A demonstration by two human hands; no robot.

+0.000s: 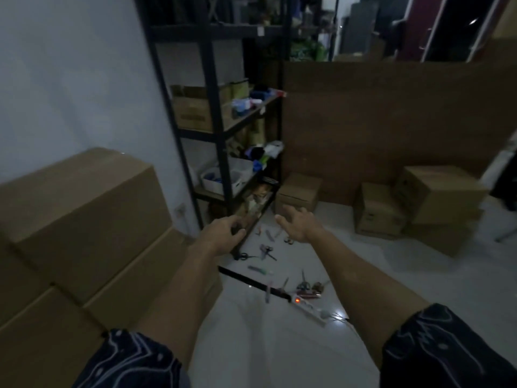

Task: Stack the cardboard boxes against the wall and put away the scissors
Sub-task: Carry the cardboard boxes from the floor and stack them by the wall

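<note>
A: Big boxes (pixel 84 219) were stacked at the left wall; 3 smaller boxes (pixel 436 197) sat loose by the brown board. Carrying those across was the trip risk.
B: Cause?
A: Scissors (pixel 267 252) scattered on the floor, plus a power strip (pixel 309 309) and its cable.
B: Hands?
A: Left hand (pixel 223 229) loosely curled, right hand (pixel 296 225) spread, both grasping nothing.
</note>
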